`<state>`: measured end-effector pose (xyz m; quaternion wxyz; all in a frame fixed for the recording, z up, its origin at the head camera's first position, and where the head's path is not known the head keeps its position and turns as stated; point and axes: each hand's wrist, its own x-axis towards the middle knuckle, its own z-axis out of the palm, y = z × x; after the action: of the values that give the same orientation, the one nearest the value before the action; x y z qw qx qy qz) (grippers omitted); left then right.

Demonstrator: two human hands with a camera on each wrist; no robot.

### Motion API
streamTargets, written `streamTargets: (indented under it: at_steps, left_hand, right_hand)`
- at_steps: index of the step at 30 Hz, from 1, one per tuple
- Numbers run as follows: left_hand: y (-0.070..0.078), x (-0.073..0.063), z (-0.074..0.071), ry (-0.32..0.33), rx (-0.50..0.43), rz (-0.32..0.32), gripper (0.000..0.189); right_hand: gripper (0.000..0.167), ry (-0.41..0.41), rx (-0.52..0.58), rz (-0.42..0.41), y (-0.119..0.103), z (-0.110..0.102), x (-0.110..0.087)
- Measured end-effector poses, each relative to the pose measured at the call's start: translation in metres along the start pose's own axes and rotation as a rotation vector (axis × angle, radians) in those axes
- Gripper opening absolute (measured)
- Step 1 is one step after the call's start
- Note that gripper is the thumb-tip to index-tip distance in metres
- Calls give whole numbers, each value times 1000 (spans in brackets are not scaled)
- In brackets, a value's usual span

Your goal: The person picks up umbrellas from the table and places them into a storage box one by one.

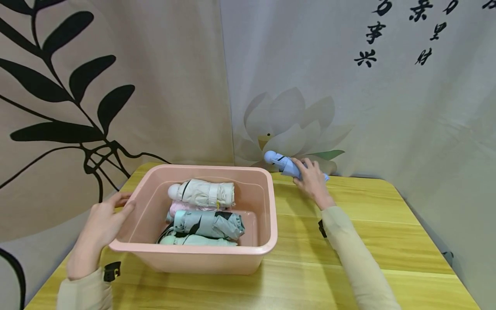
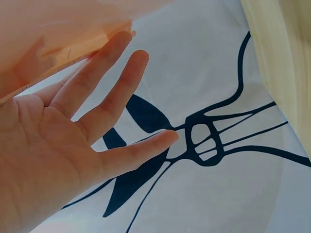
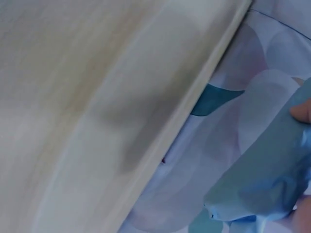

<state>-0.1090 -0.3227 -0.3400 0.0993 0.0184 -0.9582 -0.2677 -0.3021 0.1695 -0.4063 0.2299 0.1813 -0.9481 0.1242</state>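
My right hand [image 1: 313, 180] grips a light blue folded umbrella [image 1: 284, 164] above the table's back edge, its rounded handle end pointing left. The right wrist view shows part of the umbrella [image 3: 262, 170] with fingertips on it. A pink plastic basin [image 1: 193, 260] stands left of it. My left hand [image 1: 101, 221] rests against the basin's left rim; in the left wrist view its fingers [image 2: 114, 114] extend fairly straight. Inside the basin lie a white folded umbrella [image 1: 205, 193], a grey-teal one [image 1: 209, 224], a mint green one [image 1: 197, 241] and a mostly hidden pink one [image 1: 184, 207].
The wooden table [image 1: 372, 241] extends to the right of the basin. Behind it hangs a pale curtain [image 1: 186, 77] printed with dark leaves, a lotus and black characters. A black curved object [image 1: 17, 269] shows at the lower left.
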Motion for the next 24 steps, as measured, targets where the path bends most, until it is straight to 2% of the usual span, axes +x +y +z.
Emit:
streamTargets:
  at_steps: [6,15,24]
  left_hand:
    - [0,0,0,-1,1,3,50]
    - [0,0,1,-2,-9,-1,50]
    - [0,0,1,-3,-7,-1,51]
  right_hand:
    - [64,57,-1,5,-4,-10,2]
    - [64,175,4,-50,-14,-25,5]
    - [62,233,19,-92,-33,-48,11]
